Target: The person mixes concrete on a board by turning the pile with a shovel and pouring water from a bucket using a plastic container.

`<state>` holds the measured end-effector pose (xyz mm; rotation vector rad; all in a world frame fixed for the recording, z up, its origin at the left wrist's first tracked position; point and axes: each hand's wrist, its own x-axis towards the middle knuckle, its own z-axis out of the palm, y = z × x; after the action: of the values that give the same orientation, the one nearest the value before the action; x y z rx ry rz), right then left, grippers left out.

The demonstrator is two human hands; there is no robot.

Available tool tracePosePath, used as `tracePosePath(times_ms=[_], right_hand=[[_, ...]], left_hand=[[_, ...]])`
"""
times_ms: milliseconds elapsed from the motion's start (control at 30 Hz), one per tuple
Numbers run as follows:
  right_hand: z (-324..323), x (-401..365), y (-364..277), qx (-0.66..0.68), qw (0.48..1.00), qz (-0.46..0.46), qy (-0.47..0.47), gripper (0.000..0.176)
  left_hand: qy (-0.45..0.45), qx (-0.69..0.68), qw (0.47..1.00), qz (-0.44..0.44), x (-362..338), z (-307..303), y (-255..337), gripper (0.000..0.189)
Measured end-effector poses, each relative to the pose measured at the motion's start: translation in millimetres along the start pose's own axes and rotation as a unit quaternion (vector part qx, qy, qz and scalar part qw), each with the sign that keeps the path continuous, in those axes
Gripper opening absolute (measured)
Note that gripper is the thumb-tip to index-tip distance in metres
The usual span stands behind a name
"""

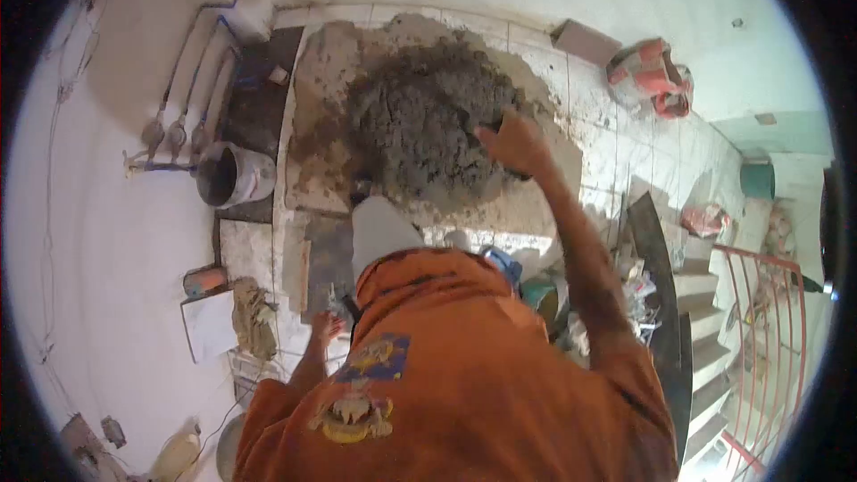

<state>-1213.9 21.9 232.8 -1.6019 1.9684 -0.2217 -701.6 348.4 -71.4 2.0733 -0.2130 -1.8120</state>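
Reaching far out, the right hand (516, 145) lies on the right edge of the heap (415, 116), a big pile of wet grey cement on the floor (607, 153). We see the back of this hand. Its fingers look bent down into the grey stuff, and a dark bit shows just under it. I cannot tell if the hand grips something or only pushes on the heap.

The left hand (325, 327) is well apart from the heap, down below its left side and close to the body. It is small and blurry. Something dark sits just by it, but I cannot tell if the fingers are shut or spread.

So the heap is straight ahead of the person, and the right hand is the near one. It is already touching the heap. The heap is mostly round, with no clear long side.

A bucket (234, 177) stands just left of the heap. Pipes (183, 80) run up the wall, further left of the heap. A red bag (652, 78) lies to the right of the heap, and stairs (701, 321) go down, well below and right of it.
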Motion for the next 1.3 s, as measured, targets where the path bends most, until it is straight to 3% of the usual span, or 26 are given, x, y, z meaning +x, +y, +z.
tracePosePath(times_ms=[67,100,133,233,267,367,400,467,500,533,600,667,700,733,833,967,1100,1167,1267,1300], right_hand=[[-7,-23,-9,-0.019,0.999,-0.027,0.034,0.048],[-16,-21,-16,-0.029,0.997,-0.049,0.055,0.048],[-29,-28,-29,-0.051,0.999,-0.001,-0.017,0.047],[-81,-61,-62,-0.041,0.996,-0.049,0.056,0.040],[-112,-74,-84,0.036,0.999,-0.008,0.012,0.037],[-154,-87,-81,0.054,0.997,-0.022,0.055,0.035],[-152,-81,-77,0.079,0.996,0.033,0.033,0.039],[-101,-45,-57,0.100,0.994,-0.017,0.035,0.042],[-39,-21,-25,0.000,0.991,-0.019,0.130,0.043],[3,-8,-10,0.067,0.995,0.065,0.045,0.043],[34,-26,-25,0.064,0.996,0.023,0.050,0.043],[27,-28,-13,0.064,0.997,0.043,0.012,0.045],[18,-27,-3,0.062,0.997,0.049,-0.004,0.046],[0,-28,4,0.023,0.997,-0.039,0.067,0.042],[-65,-14,34,0.058,0.995,0.014,0.086,0.044],[-198,-51,-7,0.083,0.977,0.088,0.174,0.037],[-237,-84,-35,0.022,0.971,0.122,0.205,0.036],[-205,-60,-3,0.064,0.978,0.052,0.192,0.034],[-44,16,74,-0.041,0.987,0.043,0.149,0.038],[-28,7,63,-0.025,0.997,0.016,0.076,0.041]], left_hand=[[-0.061,-0.014,0.997,-0.051,22,6,-60,0.029],[-0.054,-0.009,0.997,-0.061,9,14,-64,0.028],[-0.045,0.001,0.997,-0.060,-6,18,-66,0.027],[-0.030,0.010,0.997,-0.077,-35,19,-66,0.026],[-0.025,0.009,0.996,-0.083,-42,15,-64,0.026],[-0.012,-0.001,0.996,-0.086,-47,4,-49,0.025],[-0.010,-0.006,0.997,-0.080,-46,2,-41,0.025],[-0.013,-0.016,0.998,-0.058,-48,-2,-15,0.026],[-0.019,-0.027,0.999,-0.044,-47,-1,0,0.026],[-0.026,-0.044,0.998,-0.033,-45,-2,12,0.026],[-0.035,-0.107,0.993,-0.027,-24,3,35,0.031],[-0.034,-0.078,0.996,0.020,-12,-2,31,0.036],[-0.035,-0.067,0.996,0.048,-4,-1,32,0.038],[-0.056,0.016,0.998,-0.026,0,-4,43,0.039],[0.030,0.013,0.998,-0.061,-13,7,39,0.036],[0.035,0.018,0.997,-0.070,-19,-13,16,0.029],[0.037,0.029,0.995,-0.083,-36,-14,9,0.029],[0.032,0.031,0.996,-0.081,-36,-13,5,0.029],[0.014,0.043,0.997,-0.061,-33,-2,12,0.029],[0.006,0.054,0.997,-0.051,-34,0,16,0.029]])
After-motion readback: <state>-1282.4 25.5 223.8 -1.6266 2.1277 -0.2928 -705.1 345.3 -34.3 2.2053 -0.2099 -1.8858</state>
